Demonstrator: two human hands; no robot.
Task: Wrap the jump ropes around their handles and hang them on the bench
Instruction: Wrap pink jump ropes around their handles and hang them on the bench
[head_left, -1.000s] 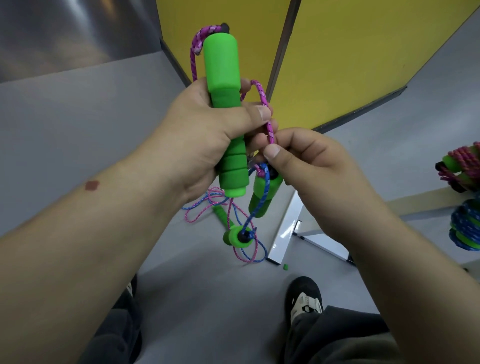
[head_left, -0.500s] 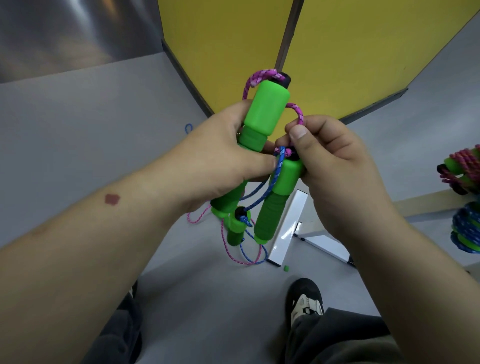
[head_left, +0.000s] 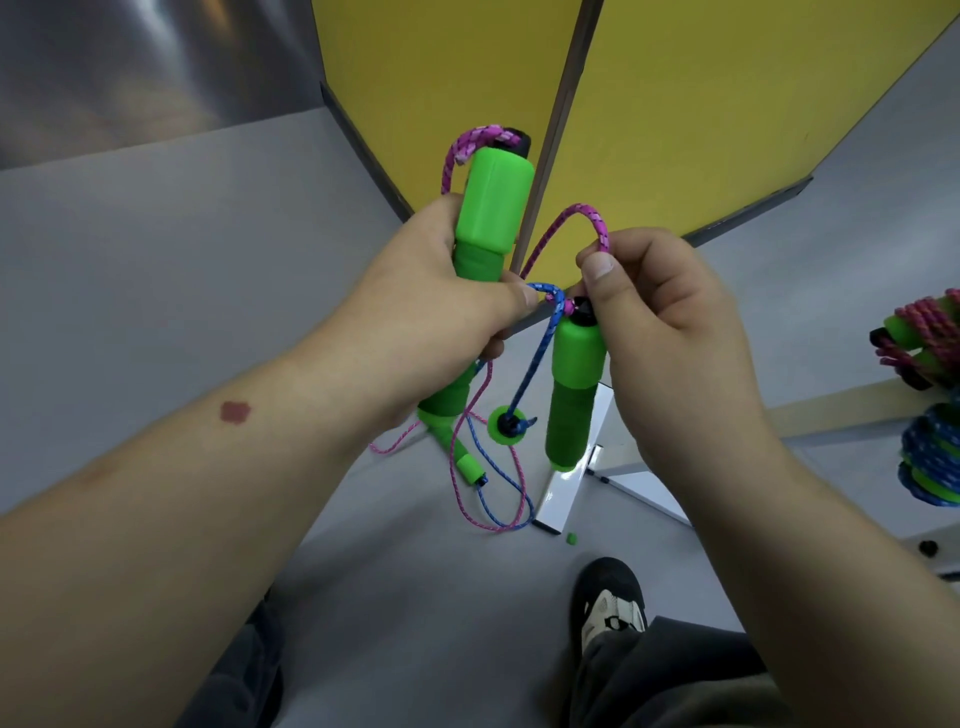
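Observation:
My left hand (head_left: 441, 306) grips a green jump rope handle (head_left: 493, 197) held upright, with pink rope (head_left: 480, 139) coming out of its top. My right hand (head_left: 670, 332) pinches a loop of the pink rope (head_left: 589, 215) between thumb and forefinger and holds a second green handle (head_left: 574, 384) hanging down. A blue rope (head_left: 540, 338) runs between my hands down to a green end cap (head_left: 509, 426). Another green handle (head_left: 457, 452) dangles below my left hand, and pink and blue rope loops (head_left: 498, 499) hang toward the floor.
Two wrapped jump ropes, one pink (head_left: 924, 338) and one blue (head_left: 935, 462), hang on the wooden bench (head_left: 831, 410) at the right edge. Yellow panels (head_left: 701, 104) stand ahead. A white bench leg (head_left: 571, 478) and my shoe (head_left: 608, 603) are on the grey floor.
My hands have moved apart. The right hand pulled the pink rope into a wider loop and drew its handle away from the left handle, which stands more upright.

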